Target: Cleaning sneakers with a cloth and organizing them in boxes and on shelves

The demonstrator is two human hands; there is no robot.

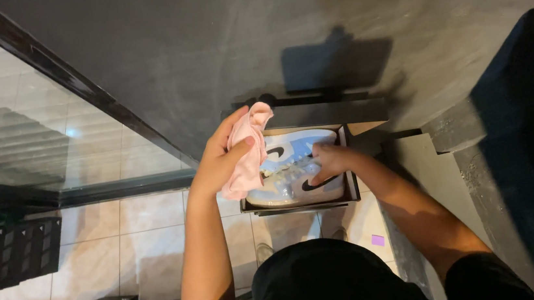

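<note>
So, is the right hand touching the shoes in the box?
Touching: the head view shows the right hand resting directly on the light blue and white shoes.

A dark grey wall (191,40) meets a glass pane (9,116) above pale floor tiles (139,247).

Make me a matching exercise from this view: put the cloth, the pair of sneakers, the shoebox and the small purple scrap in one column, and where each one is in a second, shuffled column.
Things:
1. pink cloth
2. sneakers
3. shoebox
4. purple scrap

Places:
A. on the tiled floor
B. held in the left hand
C. in the open box, under the right hand
D. by the dark wall, lid open

Pairs: 1-B, 2-C, 3-D, 4-A
</note>
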